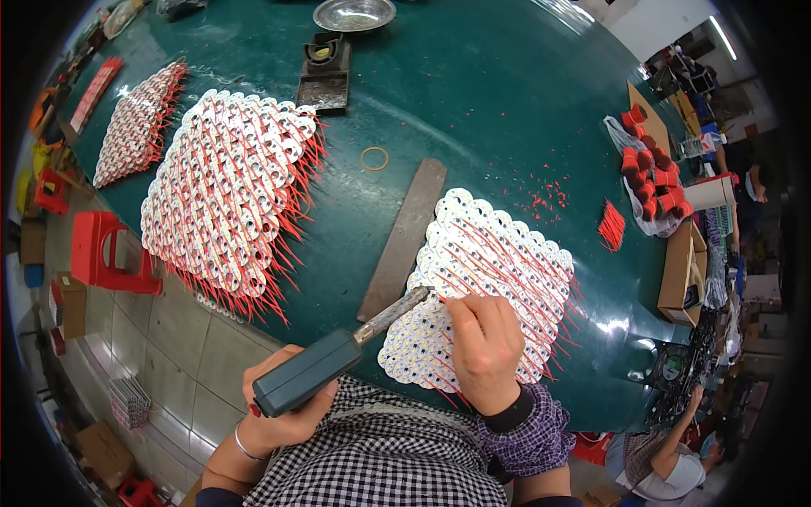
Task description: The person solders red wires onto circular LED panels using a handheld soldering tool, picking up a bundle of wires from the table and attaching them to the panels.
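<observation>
My left hand point(291, 422) is wrapped round the dark green body of a soldering gun point(311, 370). Its metal barrel slants up to the right, the tip over a panel of round white circuit boards point(490, 245) on the green table. Thin red wires stick out from many of these boards; the near left ones show none. Close to the tip, the fingers of my right hand point(487, 351) are pinched over the panel. A bit of red wire point(442, 299) shows at these fingertips; the rest of it is hidden.
A flat dark bar point(404, 241) lies left of the panel. Wired board stacks point(224, 186) cover the left side. Farther back are a small metal stand point(325, 76) and a bowl point(355, 15). Cut red wires point(611, 226) and red bundles point(663, 190) lie right. Another person point(672, 473) sits lower right.
</observation>
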Available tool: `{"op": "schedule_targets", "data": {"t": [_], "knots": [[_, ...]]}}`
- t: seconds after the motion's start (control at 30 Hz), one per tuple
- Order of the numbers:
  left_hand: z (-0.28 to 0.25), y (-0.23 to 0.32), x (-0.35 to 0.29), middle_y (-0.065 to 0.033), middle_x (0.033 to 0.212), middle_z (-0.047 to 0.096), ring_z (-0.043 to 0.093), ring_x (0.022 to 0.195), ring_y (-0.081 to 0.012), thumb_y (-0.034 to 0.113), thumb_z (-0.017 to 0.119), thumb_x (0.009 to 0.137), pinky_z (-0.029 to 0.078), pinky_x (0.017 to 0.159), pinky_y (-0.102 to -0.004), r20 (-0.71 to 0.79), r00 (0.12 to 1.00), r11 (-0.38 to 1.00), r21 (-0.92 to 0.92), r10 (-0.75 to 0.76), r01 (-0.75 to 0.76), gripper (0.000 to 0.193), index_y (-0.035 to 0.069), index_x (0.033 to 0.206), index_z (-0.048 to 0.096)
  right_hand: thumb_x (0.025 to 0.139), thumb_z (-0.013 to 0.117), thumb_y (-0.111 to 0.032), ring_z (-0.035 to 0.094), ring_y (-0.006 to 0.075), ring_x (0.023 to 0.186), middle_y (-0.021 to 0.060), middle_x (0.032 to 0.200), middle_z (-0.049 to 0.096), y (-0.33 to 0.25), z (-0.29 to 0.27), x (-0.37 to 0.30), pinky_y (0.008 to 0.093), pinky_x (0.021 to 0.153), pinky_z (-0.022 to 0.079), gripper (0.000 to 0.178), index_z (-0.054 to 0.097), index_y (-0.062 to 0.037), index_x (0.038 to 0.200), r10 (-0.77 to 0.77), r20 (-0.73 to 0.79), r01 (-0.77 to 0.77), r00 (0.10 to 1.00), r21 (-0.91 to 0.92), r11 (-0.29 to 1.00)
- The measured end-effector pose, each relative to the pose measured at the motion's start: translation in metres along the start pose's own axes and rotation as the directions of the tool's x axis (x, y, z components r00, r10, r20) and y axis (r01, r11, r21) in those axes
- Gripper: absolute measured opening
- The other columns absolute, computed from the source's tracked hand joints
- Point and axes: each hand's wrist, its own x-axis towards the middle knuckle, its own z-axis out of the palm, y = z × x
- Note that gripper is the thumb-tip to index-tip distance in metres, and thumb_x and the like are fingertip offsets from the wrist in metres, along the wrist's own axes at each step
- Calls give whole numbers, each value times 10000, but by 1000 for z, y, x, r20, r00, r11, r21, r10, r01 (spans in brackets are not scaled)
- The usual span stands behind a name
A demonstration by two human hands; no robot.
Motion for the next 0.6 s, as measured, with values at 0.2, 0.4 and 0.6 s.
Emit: {"op": "schedule_targets", "data": {"t": [0.2,0.4,0.6], "knots": [[-3,-1,-4,-139,893,707,705,744,-242,-27,781,723,557,660,-306,-28,1000,1000,9,7,-6,238,-38,955,726,763,692,-14,618,243,804,86,890,639,-7,-3,1,363,681,485,252,705,15,1013,-23,-20,24,1000,44,999],[-6,5,1,-155,944,726,722,775,-247,-16,786,735,568,694,-310,33,999,997,78,11,-14,262,-54,983,712,764,698,12,620,230,786,81,873,642,-7,4,1,354,666,481,253,713,17,1016,-14,15,13,1000,69,998],[-3,1,6,-166,943,725,723,786,-264,-40,782,729,572,710,-325,28,982,974,125,186,-188,248,-58,962,698,765,712,6,616,228,776,81,868,640,-7,5,-1,353,654,481,242,712,15,1007,-12,10,12,1000,50,999]]}}
